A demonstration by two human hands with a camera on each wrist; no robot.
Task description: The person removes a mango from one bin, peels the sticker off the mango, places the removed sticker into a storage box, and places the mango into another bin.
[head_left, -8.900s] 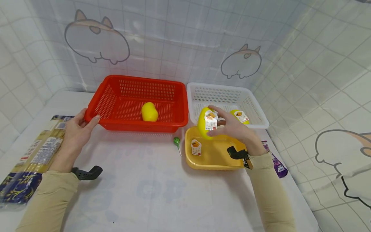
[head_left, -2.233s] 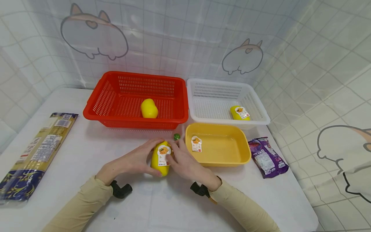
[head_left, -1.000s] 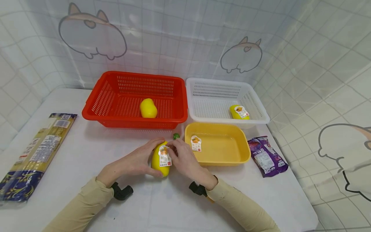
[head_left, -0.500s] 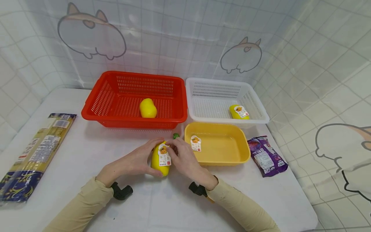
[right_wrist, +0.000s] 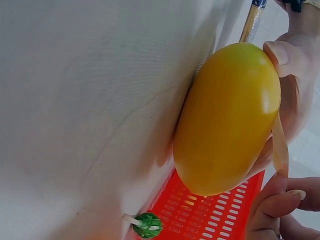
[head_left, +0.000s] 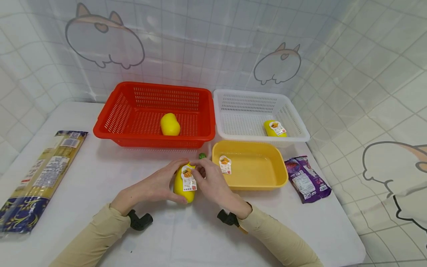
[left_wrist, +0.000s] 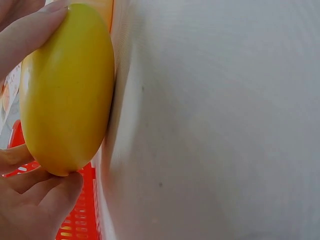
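A yellow mango [head_left: 179,185] lies on the white table between both hands, a printed paper sticker [head_left: 189,183] on its upper side. My left hand [head_left: 156,185] holds the mango at its two ends, thumb at the near end and fingers at the far one. At the sticker's upper edge, my right hand [head_left: 215,181] pinches it between thumb and finger. The right wrist view shows the sticker [right_wrist: 280,147] standing partly away from the mango's skin, its end in the right fingertips. How much still clings is hidden.
Behind is a red basket [head_left: 160,141] with a plain mango [head_left: 170,125]. Beside it, a white basket [head_left: 263,139] holds a stickered mango [head_left: 271,130]. A yellow tub [head_left: 250,187] bears a similar sticker [head_left: 225,165]. A lollipop [head_left: 202,155], purple packet [head_left: 307,180] and long noodle-like pack [head_left: 46,178] lie around.
Earlier the right hand held the mango above the yellow tub while the left gripped the red basket. The mango came down between both hands; the right fingers then moved to the sticker's upper edge.
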